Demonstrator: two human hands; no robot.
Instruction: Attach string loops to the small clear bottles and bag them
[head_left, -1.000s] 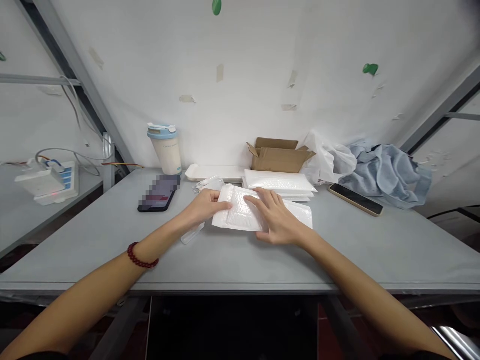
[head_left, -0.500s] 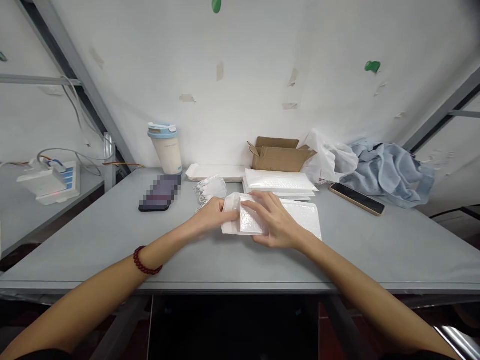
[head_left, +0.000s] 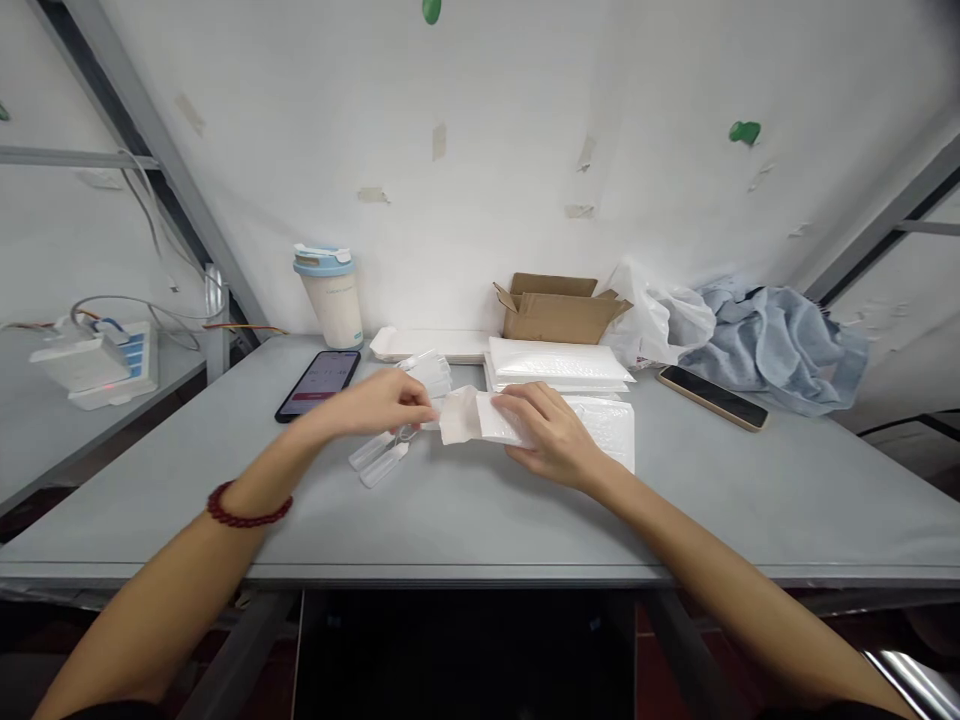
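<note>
A white bubble mailer [head_left: 501,424] is held above the table by my right hand [head_left: 551,432], fingers over its top and thumb underneath. Its pale flap [head_left: 459,414] sticks out to the left and bends a little. At the flap's left edge, my left hand [head_left: 390,402] has thumb and fingers pinched together. A small whitish piece shows at those fingertips, too blurred to name. Below and behind the left hand lie several clear plastic tubes [head_left: 385,466] with thin loops. More of them are bunched in a pile [head_left: 427,370] behind. Another bubble mailer [head_left: 615,430] lies flat under the right wrist.
Behind are a stack of bubble mailers [head_left: 559,362], a white tray [head_left: 442,345], an open cardboard box [head_left: 562,310] and a white plastic bag [head_left: 660,310]. Phones lie left [head_left: 319,383] and right [head_left: 712,397]. A lidded cup [head_left: 330,300] and blue cloth [head_left: 780,340] stand farther out.
My left hand has moved left and slightly up, off the mailer's body to the edge of its flap. The mailer's flap has lifted and bent. Clear tubes below the left hand have come into view.
</note>
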